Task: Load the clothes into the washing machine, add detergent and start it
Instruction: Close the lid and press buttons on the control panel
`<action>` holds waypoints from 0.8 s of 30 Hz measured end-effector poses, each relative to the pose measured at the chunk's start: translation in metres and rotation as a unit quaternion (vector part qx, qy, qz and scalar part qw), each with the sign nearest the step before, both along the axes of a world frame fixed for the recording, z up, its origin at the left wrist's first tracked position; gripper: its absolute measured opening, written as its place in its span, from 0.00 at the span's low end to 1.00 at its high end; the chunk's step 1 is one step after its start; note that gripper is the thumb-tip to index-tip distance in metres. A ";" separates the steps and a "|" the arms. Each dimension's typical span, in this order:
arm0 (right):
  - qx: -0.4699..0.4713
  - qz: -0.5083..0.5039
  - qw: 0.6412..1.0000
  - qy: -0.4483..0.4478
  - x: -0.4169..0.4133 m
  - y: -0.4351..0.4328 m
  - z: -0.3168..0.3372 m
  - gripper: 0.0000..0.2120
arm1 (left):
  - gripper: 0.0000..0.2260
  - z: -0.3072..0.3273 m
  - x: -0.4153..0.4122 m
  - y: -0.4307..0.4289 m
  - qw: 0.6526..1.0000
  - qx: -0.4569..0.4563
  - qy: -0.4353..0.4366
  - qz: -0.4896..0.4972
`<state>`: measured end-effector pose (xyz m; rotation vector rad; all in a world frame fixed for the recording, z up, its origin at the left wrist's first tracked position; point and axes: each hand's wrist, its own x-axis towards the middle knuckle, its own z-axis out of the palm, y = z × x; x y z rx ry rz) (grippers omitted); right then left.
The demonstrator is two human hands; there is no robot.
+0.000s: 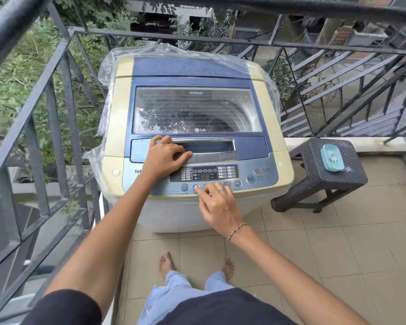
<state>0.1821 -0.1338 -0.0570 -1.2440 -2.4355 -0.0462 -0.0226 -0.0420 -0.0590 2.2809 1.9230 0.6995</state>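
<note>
A cream and blue top-loading washing machine [265, 109] stands against the balcony railing, its glass lid [197, 109] closed. Dark clothes show dimly through the glass. The control panel [220, 174] is lit and its display reads 38. My left hand [165, 157] rests on the machine's top beside the lid handle [211, 147], fingers loosely curled and holding nothing. My right hand [217, 205] hovers at the front of the panel, index finger touching a round button [195, 186] in the lower row. No detergent container is in view.
A clear plastic sheet [103, 90] hangs behind and beside the machine. Black metal railing [56, 127] runs along the left and back. A dark woven stool [324, 170] at the right carries a turquoise soap dish [332, 157]. My bare feet stand on beige tiles [314, 242].
</note>
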 end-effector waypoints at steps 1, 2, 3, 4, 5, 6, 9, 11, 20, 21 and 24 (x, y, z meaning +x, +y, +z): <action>0.005 0.000 1.000 0.000 0.000 0.000 -0.001 0.14 | 0.15 0.000 0.000 0.000 1.000 0.000 0.000 0.000; 0.008 0.001 1.000 0.000 -0.001 0.000 -0.001 0.13 | 0.15 0.000 0.000 0.000 1.000 0.001 -0.001 0.000; 0.008 0.001 1.000 -0.001 -0.002 0.001 -0.002 0.13 | 0.15 0.000 0.000 0.000 1.000 0.002 -0.002 0.000; 0.007 0.001 1.000 -0.002 -0.002 0.001 -0.003 0.13 | 0.15 -0.001 0.000 0.000 1.000 0.004 -0.004 0.000; 0.005 0.000 1.000 -0.003 -0.003 0.001 -0.004 0.13 | 0.14 -0.001 0.000 0.000 1.000 0.006 -0.005 0.000; 0.002 -0.003 1.000 -0.003 -0.004 0.001 -0.004 0.13 | 0.14 -0.001 -0.001 0.000 1.000 0.008 -0.005 -0.001; -0.006 -0.014 1.000 -0.002 -0.007 0.002 -0.005 0.11 | 0.14 -0.003 -0.001 0.001 1.000 0.011 -0.004 0.000; -0.013 -0.020 1.000 -0.005 -0.009 0.002 -0.004 0.10 | 0.14 -0.003 -0.001 0.002 1.000 0.009 -0.004 0.001; -0.027 -0.029 0.999 -0.010 -0.009 -0.002 -0.001 0.09 | 0.15 0.004 0.001 -0.001 1.000 -0.010 0.007 0.000; -0.031 -0.027 0.999 -0.013 -0.008 -0.003 0.000 0.10 | 0.15 0.004 0.001 -0.001 1.000 -0.010 0.009 0.000; -0.048 -0.024 0.998 -0.019 -0.007 -0.007 0.000 0.14 | 0.14 0.004 0.002 -0.002 1.000 -0.006 0.008 0.001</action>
